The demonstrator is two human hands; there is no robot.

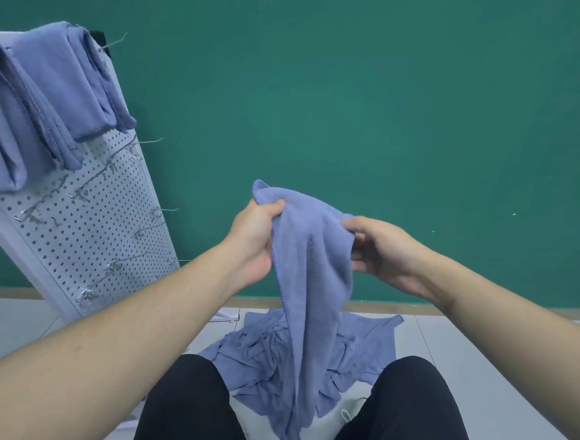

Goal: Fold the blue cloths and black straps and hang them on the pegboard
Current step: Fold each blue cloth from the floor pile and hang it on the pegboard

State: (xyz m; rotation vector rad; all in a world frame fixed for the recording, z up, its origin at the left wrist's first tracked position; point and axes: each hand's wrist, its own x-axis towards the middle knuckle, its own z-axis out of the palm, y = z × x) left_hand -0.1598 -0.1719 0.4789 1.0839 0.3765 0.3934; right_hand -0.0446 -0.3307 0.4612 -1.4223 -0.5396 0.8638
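A green wall fills the background, with a tiled floor below it. At the left a white pegboard leans in view, its upper hooks already carrying folded blue cloths; several lower hooks are bare. On the floor between the person's knees lies a crumpled pile of more blue cloths. No black straps are visible.

The step in hand looks like the fold of one cloth, held up in front of the chest. The left hand grips one top corner, thumb and fingers curled round the hem. The right hand pinches the other top edge, its fingers curled behind the fabric and partly hidden.

The cloth hangs limp and twisted, narrowing to a point near the floor. It is soft, thin, stitched at the hem. The next move probably calls for spreading the top edge taut so the cloth falls flat, then bringing the corners together before carrying it to a free hook.
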